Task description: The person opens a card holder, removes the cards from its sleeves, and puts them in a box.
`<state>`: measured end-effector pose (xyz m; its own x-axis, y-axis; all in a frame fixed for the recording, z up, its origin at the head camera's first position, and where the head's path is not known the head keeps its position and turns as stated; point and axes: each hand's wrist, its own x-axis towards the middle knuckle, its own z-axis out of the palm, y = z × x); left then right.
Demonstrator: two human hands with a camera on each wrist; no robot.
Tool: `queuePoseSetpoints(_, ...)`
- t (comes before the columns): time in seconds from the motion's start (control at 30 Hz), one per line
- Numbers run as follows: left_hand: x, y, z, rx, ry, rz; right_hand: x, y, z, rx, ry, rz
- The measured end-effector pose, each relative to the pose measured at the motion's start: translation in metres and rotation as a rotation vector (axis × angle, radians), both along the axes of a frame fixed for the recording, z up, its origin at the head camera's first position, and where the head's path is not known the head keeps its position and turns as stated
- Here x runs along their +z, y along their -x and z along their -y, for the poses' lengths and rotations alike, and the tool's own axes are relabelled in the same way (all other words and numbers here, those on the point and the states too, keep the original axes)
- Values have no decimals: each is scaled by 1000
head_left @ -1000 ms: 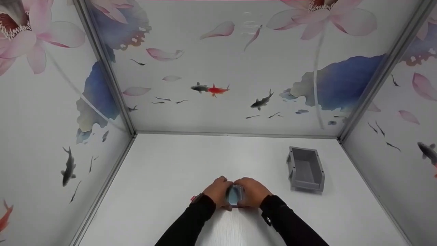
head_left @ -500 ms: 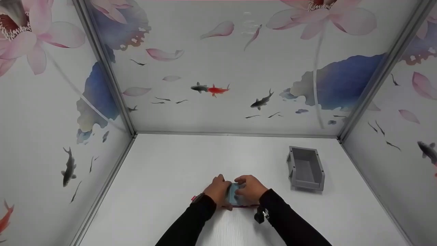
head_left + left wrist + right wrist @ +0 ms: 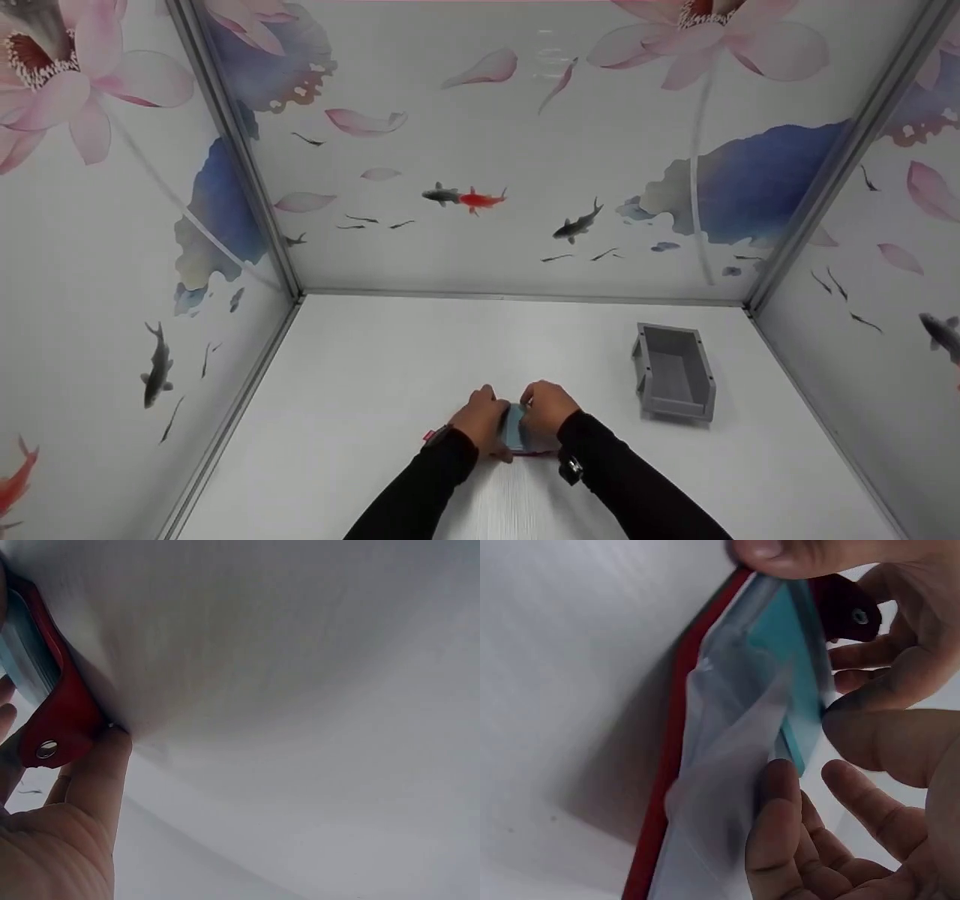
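The counter (image 3: pixel 592 352) gives passage between the hands (image 3: pixel 480 421) and the grey bin (image 3: pixel 675 371); beyond, the bin, right wall (image 3: pixel 847 352) and back wall (image 3: pixel 480 259) stand in the way.

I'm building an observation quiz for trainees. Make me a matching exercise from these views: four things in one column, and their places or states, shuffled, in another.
Things
1. Grey rectangular plastic bin
2. Red cover with a round metal fastener
3. Thin clear plastic sheets
4. Printed pink petals

Places or states
A. Bent, next to the right hand
B. Decorating the white walls
C. On the white table, apart from both hands
D. Gripped by the left hand

Right pairs: 1-C, 2-D, 3-A, 4-B
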<state>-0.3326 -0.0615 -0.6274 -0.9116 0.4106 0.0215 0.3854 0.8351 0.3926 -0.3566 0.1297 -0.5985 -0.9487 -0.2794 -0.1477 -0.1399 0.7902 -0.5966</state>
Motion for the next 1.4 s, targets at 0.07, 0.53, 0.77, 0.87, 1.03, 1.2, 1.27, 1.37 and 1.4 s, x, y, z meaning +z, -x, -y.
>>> queuePoseSetpoints(0.07,-2,0,0,3,-4,2,-4,-1,-1,26,-29,-30)
queuePoseSetpoints(0.53,-14,7,-7,20,46,-11,-25,13,-9,-116,82,14)
queuePoseSetpoints(0.77,-8,4,-6,19,48,3,-11,4,-3,-219,152,73)
queuePoseSetpoints(0.87,-10,5,-7,21,57,-1,-16,5,-6,-240,201,115)
queuePoseSetpoints(1.03,-11,6,-6,17,79,-8,-24,9,-14,-261,273,200)
queuePoseSetpoints(1.2,-15,8,-5,12,91,-16,-26,11,-19,-262,296,237)
queuePoseSetpoints(1.27,-16,9,-5,11,90,-16,-27,11,-20,-263,294,238)
queuePoseSetpoints(1.37,-12,8,-4,10,82,-1,-27,10,-20,-258,306,236)
queuePoseSetpoints(1.4,-10,8,-3,12,79,9,-27,10,-20,-255,315,233)
